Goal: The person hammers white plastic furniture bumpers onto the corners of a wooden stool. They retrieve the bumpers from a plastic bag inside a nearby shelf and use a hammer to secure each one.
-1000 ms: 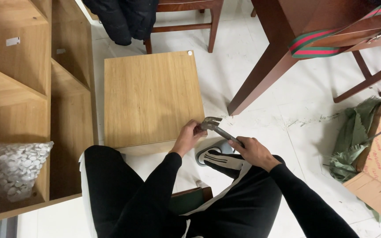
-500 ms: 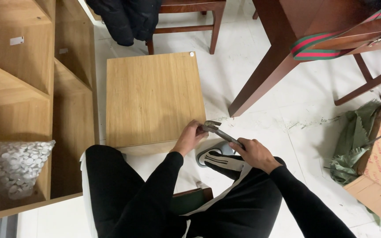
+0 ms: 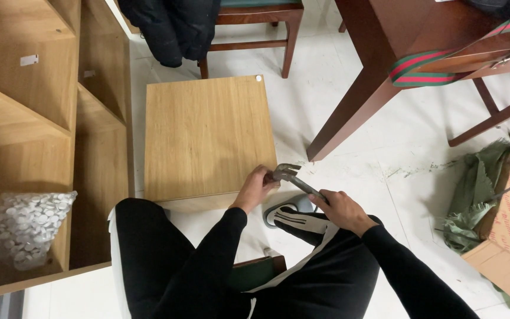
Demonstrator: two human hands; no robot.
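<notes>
The right hand [image 3: 342, 208] grips the handle of a claw hammer [image 3: 293, 178], whose head sits at the near right corner of a wooden box [image 3: 208, 136] on the floor. The left hand [image 3: 258, 184] pinches at that corner, fingers curled beside the hammer head.

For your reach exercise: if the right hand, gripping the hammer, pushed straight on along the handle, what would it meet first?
Probably the left hand at the wooden box corner. The right hand points up-left along the hammer, whose head is already beside those fingers; depth is unclear.
</notes>
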